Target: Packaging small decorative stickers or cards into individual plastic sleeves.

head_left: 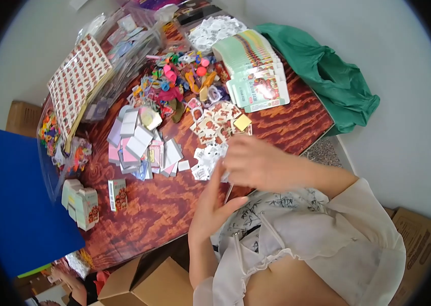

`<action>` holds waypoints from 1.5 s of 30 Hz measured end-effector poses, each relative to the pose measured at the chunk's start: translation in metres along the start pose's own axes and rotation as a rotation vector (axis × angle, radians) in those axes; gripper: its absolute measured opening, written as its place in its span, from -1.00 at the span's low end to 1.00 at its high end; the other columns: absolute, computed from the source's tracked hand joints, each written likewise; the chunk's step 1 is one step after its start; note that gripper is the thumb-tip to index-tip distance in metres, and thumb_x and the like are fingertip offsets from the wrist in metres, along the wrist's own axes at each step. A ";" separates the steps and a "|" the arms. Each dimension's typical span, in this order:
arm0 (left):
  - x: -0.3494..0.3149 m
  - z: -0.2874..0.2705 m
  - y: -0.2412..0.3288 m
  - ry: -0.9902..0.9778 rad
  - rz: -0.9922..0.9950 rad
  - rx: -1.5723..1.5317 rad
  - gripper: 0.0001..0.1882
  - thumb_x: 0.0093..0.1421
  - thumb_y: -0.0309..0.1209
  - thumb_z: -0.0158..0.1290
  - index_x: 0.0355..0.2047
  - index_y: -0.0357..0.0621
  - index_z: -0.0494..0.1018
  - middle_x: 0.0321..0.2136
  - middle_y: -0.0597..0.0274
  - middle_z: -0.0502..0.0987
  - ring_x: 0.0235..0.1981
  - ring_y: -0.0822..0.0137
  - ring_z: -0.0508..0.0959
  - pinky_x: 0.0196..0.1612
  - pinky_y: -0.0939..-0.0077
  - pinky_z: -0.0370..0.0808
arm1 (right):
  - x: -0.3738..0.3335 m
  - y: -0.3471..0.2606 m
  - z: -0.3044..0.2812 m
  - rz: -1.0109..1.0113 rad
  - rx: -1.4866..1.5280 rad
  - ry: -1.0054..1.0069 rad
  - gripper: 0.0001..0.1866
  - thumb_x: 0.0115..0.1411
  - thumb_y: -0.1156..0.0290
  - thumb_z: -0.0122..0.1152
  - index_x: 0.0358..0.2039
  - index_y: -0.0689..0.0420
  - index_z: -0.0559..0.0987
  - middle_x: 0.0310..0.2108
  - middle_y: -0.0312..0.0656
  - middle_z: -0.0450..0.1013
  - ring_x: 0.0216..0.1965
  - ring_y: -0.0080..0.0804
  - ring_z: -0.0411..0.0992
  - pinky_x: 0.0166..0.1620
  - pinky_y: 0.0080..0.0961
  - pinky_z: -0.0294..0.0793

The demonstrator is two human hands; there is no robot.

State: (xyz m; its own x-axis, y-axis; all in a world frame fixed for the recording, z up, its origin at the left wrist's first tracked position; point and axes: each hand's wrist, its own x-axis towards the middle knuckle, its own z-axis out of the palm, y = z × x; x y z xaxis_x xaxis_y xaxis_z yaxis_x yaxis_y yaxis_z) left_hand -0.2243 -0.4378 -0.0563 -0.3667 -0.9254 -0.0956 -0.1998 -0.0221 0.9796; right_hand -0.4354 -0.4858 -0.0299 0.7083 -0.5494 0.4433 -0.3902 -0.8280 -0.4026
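Pointing mixed ways: white slips [205, 161]; left hand [212, 206], right hand [252, 164] together beside, grip unclear.

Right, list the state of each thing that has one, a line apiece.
Left hand, thumb spread, hold unclear
Right hand, fingers bent, hold unclear
White paper pieces, loose heap beside the hands
Brown-printed pieces, loose, overlapping
Green-and-white cartons, flat, fanned in overlapping rows
Small carton, formed into a box, standing alone
Green bag, crumpled, overhanging the table edge
Cardboard box, flaps open
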 end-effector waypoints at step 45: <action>-0.041 0.006 -0.038 0.388 0.021 -0.199 -0.35 0.21 -0.76 0.05 0.31 -0.23 0.22 -0.07 0.12 0.52 -0.10 0.38 0.57 -0.07 0.53 0.55 | -0.021 -0.012 0.078 0.653 1.162 0.391 -0.86 0.25 0.58 0.21 -0.19 0.30 0.59 -0.11 -0.20 0.42 -0.05 -0.51 0.43 0.03 -0.53 0.42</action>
State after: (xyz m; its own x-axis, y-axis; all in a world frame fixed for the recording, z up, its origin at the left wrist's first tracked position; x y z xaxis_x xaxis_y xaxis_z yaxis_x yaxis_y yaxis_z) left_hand -0.2072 -0.3971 -0.0910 0.0071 -0.9992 -0.0393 -0.0030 -0.0393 0.9992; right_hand -0.3997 -0.4556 -0.0967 0.3055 -0.9516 0.0342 0.2611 0.0491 -0.9641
